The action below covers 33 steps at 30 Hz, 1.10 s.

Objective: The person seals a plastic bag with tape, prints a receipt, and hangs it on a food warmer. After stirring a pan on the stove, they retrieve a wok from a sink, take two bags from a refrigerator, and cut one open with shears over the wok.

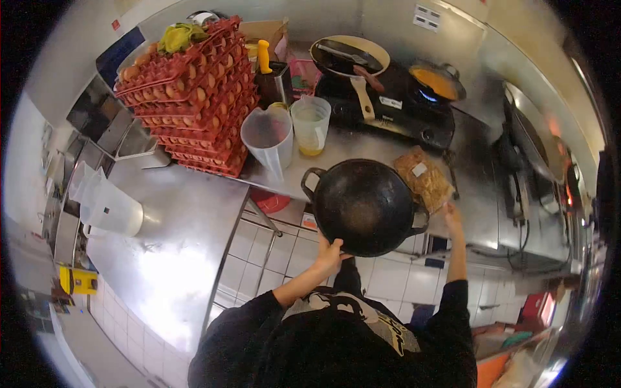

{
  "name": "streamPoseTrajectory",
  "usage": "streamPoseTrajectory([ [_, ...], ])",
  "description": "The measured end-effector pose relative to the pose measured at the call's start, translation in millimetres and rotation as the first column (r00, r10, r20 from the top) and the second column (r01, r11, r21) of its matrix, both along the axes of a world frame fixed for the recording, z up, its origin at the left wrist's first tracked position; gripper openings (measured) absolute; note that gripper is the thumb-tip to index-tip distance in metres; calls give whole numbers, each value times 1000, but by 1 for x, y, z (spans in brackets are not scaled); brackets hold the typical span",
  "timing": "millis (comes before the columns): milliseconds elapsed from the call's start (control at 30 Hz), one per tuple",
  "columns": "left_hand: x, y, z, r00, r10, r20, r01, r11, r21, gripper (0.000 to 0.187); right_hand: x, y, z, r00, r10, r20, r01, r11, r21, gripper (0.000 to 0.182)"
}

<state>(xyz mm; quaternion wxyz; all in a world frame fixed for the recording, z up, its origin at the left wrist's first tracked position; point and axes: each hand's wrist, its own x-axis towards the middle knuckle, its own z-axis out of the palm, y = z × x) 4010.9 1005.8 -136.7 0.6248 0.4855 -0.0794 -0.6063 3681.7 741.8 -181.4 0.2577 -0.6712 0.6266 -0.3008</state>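
Note:
A black two-handled wok (362, 207) is in front of me, its dark inside facing up. My left hand (328, 253) is closed on its near rim, with the thumb over the edge. At the lower corner of a clear plastic bag of brown food (424, 181), my right hand (454, 220) has its fingers pinched together on the plastic. The bag lies at the counter's edge, beside the wok's right handle. What exactly the food is, I cannot make out.
Red trays of eggs (194, 97) rise in a tall stack at the left. Two plastic jugs (268, 132) stand beside it. On the black gas stove (388, 110), a small pan (435, 83) of orange-yellow content sits over a blue flame. A white container (113, 210) rests on the left steel table.

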Motion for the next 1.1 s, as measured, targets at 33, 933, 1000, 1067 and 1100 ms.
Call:
streamPoseTrajectory([
  [33,-8,-19,-10,998,58,-8,-58,998,7,58,3,-18,-4,997,44,-69,-47,998,-38,56],
  [933,-96,-188,-149,-382,-904,192,862,-273,427,28,-37,422,-84,-207,-945,251,885,-72,461,19],
  [1000,-120,-182,-163,-527,-810,259,751,-301,588,26,-77,498,-89,-248,-934,257,904,-128,407,20],
  [1067,-143,-170,-166,-487,-810,327,761,-209,615,18,-117,556,-72,-378,-853,360,907,-263,329,18],
  [1100,-148,-169,-188,-458,-815,354,799,-203,566,16,-142,584,-64,-395,-838,376,915,-323,242,18],
])
